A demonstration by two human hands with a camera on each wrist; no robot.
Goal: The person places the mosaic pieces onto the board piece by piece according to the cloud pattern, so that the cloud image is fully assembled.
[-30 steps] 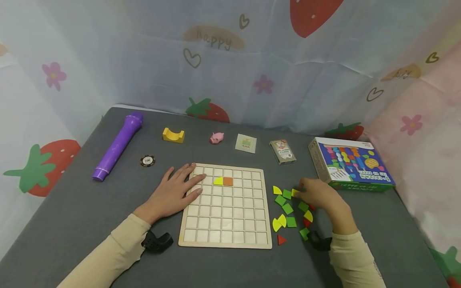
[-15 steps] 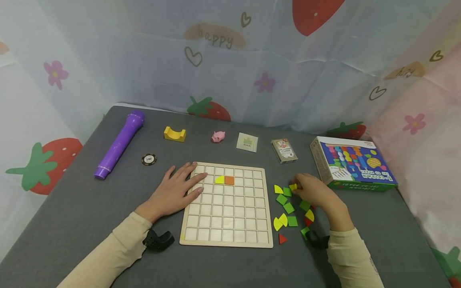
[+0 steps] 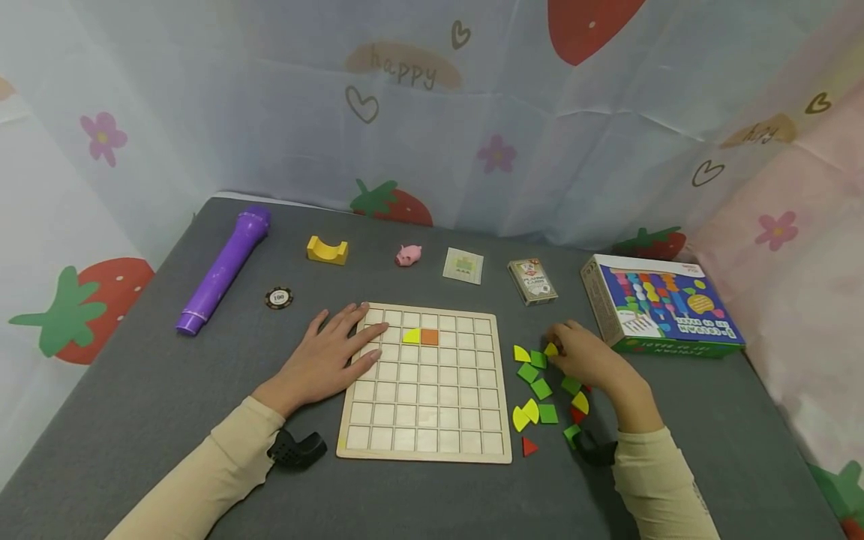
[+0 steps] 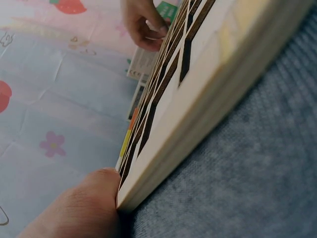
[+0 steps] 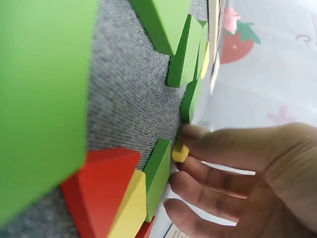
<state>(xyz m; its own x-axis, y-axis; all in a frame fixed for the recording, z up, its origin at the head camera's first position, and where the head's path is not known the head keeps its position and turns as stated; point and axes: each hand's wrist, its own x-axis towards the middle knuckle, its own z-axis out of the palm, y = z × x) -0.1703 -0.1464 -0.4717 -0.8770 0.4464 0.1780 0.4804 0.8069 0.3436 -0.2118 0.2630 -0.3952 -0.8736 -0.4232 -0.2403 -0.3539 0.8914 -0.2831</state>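
Observation:
My left hand lies with spread, straight fingers over the left edge of a wooden grid board. Two pieces sit in the board's upper cells: a yellow quarter-circle tile and an orange square tile. To the right of the board, my right hand pinches a yellow tile between thumb and fingers, low over the table. Loose tiles lie around that hand, among them a green square tile, a yellow quarter-circle tile and a red triangle tile.
Behind the board stand a purple microphone-shaped toy, a poker chip, a yellow arch block, a pink pig figure, a pattern card and a playing-card box. A larger game box is at the right.
My right hand has shifted slightly left, and the yellow tile at its fingertips has turned a little. My left hand stays on the board.

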